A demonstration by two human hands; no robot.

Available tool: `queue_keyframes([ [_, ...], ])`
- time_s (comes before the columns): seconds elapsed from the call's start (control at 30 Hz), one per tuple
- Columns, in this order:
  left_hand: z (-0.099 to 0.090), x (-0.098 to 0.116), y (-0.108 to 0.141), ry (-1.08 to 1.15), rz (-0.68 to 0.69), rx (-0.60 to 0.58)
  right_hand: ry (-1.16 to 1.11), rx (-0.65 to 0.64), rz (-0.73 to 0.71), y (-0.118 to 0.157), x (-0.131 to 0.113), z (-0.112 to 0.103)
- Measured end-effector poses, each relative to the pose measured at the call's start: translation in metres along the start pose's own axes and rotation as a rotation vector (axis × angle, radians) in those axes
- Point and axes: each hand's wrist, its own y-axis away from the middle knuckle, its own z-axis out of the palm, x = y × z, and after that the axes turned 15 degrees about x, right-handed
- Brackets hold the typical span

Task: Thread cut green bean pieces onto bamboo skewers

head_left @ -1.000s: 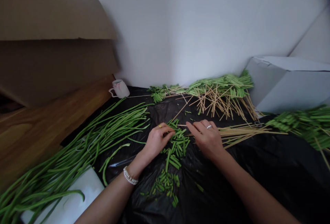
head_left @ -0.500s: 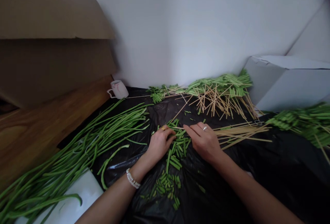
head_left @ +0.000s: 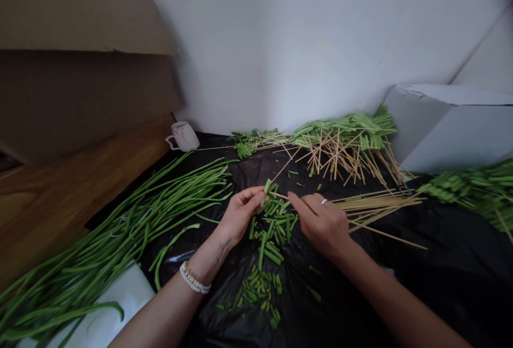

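The cut green bean pieces (head_left: pixel 272 230) are heaped between the left hand (head_left: pixel 239 215) and the right hand (head_left: pixel 320 225). A thin bamboo skewer (head_left: pixel 278 195) is touched by the right fingers, but whether it is gripped, or whether anything is grasped by the left hand, cannot be told. The skewer could be snapped if pushed too hard, or pieces could be knocked away by a wrist. Loose sticks (head_left: pixel 377 209) lie at the right, long beans (head_left: pixel 132 219) at the left, and a white mug (head_left: pixel 183 137) stands far off at the upper left.
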Motion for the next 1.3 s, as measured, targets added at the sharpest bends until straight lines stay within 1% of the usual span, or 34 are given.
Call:
queue_keyframes([
  [0.1,0.0010,-0.0003,0.0018,0.082,-0.078,-0.048,0.025,-0.010,-0.009,-0.0004,0.0000,-0.0010],
  [0.23,0.0013,-0.0022,0.0022,0.112,-0.109,-0.071,0.030,-0.009,0.002,-0.0006,0.0005,-0.0016],
  [0.5,0.0023,-0.0032,0.0013,0.104,-0.126,-0.033,0.015,-0.008,-0.013,-0.0013,-0.0013,-0.0022],
  [0.93,0.0022,-0.0047,0.0006,0.091,-0.128,-0.021,0.025,-0.024,-0.003,-0.0003,-0.0011,-0.0006],
  [1.2,0.0039,-0.0021,0.0010,0.091,-0.146,0.067,0.034,-0.049,-0.004,-0.0005,-0.0026,-0.0011],
  [1.3,0.0039,-0.0015,0.0011,0.082,-0.153,0.079,0.031,-0.056,-0.001,0.0006,-0.0036,-0.0006],
])
